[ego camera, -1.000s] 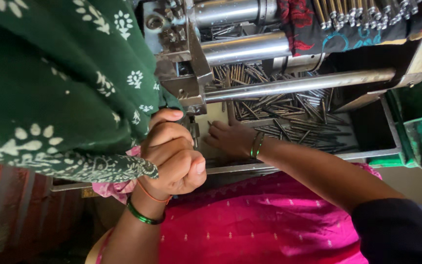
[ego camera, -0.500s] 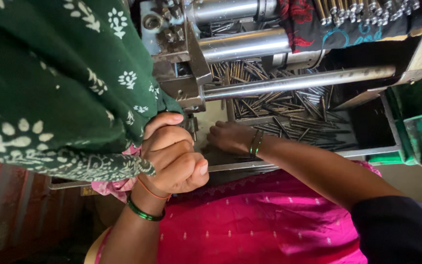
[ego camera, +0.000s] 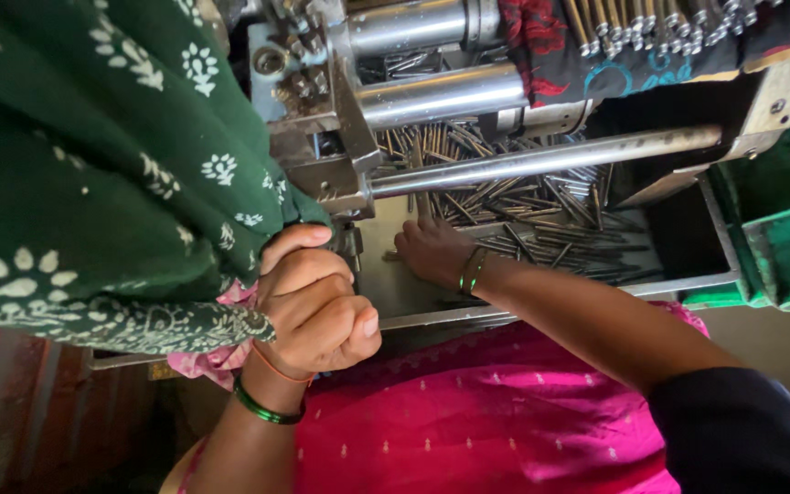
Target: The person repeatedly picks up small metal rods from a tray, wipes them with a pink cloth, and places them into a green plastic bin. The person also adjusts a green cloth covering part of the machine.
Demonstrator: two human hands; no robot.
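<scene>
While the left hand (ego camera: 317, 306) stays clenched in a fist at the centre of the frame, the right hand (ego camera: 432, 249) lies on the metal tray (ego camera: 541, 297).

The fist is closed just beside the green patterned cloth (ego camera: 93, 165); I cannot tell what it holds. The right hand's fingers are spread flat, grasping nothing, at the edge of the heap of thin metal rods (ego camera: 505, 197), under the steel rollers (ego camera: 441, 91) in the upper middle.

Soft daylight, sharp focus, dim lower-left corner.
</scene>
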